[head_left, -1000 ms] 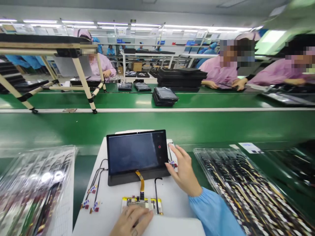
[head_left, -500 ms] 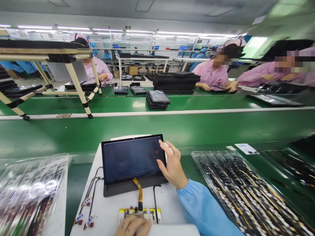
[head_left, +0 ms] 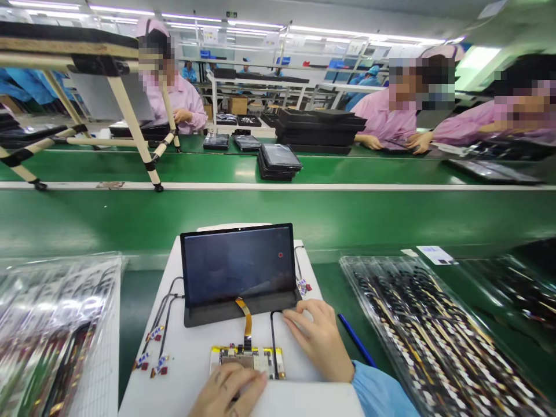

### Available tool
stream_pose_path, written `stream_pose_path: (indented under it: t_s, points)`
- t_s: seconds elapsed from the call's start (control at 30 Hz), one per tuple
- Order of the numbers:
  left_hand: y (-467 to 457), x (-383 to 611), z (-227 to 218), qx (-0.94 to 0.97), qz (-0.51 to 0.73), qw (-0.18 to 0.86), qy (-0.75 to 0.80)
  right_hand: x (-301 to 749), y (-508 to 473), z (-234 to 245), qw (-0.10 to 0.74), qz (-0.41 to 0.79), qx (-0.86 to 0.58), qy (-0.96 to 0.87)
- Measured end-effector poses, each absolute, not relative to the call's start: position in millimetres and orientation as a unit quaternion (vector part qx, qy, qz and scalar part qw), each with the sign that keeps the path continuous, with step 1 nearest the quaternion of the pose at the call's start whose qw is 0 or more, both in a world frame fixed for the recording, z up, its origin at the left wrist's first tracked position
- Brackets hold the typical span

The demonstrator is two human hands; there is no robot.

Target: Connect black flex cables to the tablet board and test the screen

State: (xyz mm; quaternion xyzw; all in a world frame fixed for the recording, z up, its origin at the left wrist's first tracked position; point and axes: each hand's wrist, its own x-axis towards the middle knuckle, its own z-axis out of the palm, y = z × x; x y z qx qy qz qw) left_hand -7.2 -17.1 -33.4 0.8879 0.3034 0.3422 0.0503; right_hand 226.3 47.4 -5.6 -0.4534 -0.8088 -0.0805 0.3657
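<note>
On a white work surface point(head_left: 174, 347), a tablet screen point(head_left: 237, 266) leans back with its display lit dark and a small red ring at the right. An orange flex cable point(head_left: 247, 321) runs from it to a circuit board point(head_left: 260, 360) with yellow tape along its top edge. My left hand point(head_left: 230, 391) is bent over the board's lower part, fingers closed on it; the fingertips are partly hidden. Beside the screen's lower right corner, my right hand point(head_left: 319, 339) pinches the top end of a thin black cable point(head_left: 273, 341) that reaches down to the board.
Small cable modules point(head_left: 160, 366) lie at left, another point(head_left: 304, 286) at right. Clear trays of parts flank me, left point(head_left: 110, 289) and right point(head_left: 369, 313). A blue pen-like stick point(head_left: 357, 340) lies near the right tray. Across the green bench point(head_left: 243, 205), co-workers in pink sit behind stacked black trays point(head_left: 319, 130).
My right hand has dropped from the screen's right side to the black cable's end, uncovering a module and the blue stick. My left hand stays on the board. The view has tilted slightly.
</note>
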Motion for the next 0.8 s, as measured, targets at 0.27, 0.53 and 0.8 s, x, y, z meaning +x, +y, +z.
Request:
stream_pose_path:
  t_s: [0.27, 0.53, 0.8]
  points:
    - [-11, -4, -9, 0.877, 0.369, 0.073, 0.3, 219, 54, 2, 0.355, -0.09, -0.451, -0.814]
    - [-10, -4, 2, 0.883, 0.347, 0.089, 0.304, 233, 37, 9, 0.377, -0.063, -0.398, -0.834]
    - [-12, -2, -4, 0.882, 0.358, 0.074, 0.296, 242, 14, -6, 0.395, -0.049, -0.418, -0.817]
